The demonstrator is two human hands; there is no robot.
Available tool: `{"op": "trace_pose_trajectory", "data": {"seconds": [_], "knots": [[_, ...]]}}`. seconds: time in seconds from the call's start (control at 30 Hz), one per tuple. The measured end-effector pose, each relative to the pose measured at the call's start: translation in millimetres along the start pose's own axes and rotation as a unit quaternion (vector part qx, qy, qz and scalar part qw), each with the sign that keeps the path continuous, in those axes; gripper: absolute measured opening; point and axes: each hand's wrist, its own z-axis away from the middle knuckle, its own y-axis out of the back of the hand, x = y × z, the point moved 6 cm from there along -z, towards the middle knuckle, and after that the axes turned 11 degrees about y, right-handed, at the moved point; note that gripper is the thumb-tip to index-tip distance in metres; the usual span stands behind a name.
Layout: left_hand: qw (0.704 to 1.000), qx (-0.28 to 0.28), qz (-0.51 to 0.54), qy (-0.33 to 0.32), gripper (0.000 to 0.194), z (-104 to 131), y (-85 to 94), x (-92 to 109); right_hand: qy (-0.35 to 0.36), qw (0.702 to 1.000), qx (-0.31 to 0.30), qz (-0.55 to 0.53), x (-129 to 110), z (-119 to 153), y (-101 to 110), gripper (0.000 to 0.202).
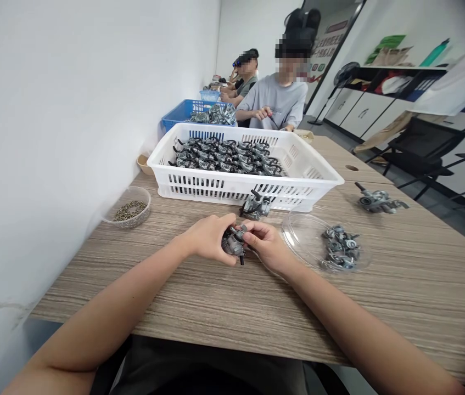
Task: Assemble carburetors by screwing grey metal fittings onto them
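Observation:
My left hand point(211, 237) is wrapped round a small grey metal carburetor point(234, 244), held just above the table. A black stub on it points down toward me. At its right side the thumb and fingers of my right hand point(267, 245) pinch a small grey metal part point(244, 229), which touches the carburetor; whether it is fixed there I cannot tell. Just beyond my hands another carburetor point(256, 206) stands against the white basket. To the right, a clear plastic container point(302, 241) holds several small metal parts point(340, 248).
A white slotted basket point(240, 185) with rows of carburetors spans the table point(199, 307). A clear tub point(127, 207) of small brass-coloured pieces is by the wall. One carburetor point(378, 198) lies far right. Behind are a blue crate point(174, 115) and a seated co-worker point(275, 101).

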Motion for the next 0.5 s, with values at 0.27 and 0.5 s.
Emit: {"op": "trace_pose_trajectory", "data": {"seconds": [0.27,0.5], "knots": [[1.000,-0.009,-0.002,0.015,0.060,0.1,1.3,0.0,0.029,0.999,-0.031,0.021,-6.8,-2.9,0.7,0.044],[1.000,-0.011,0.009,0.013,0.059,0.7,1.0,1.6,0.065,0.993,-0.085,0.046,-19.1,-5.2,6.5,0.031]]}}
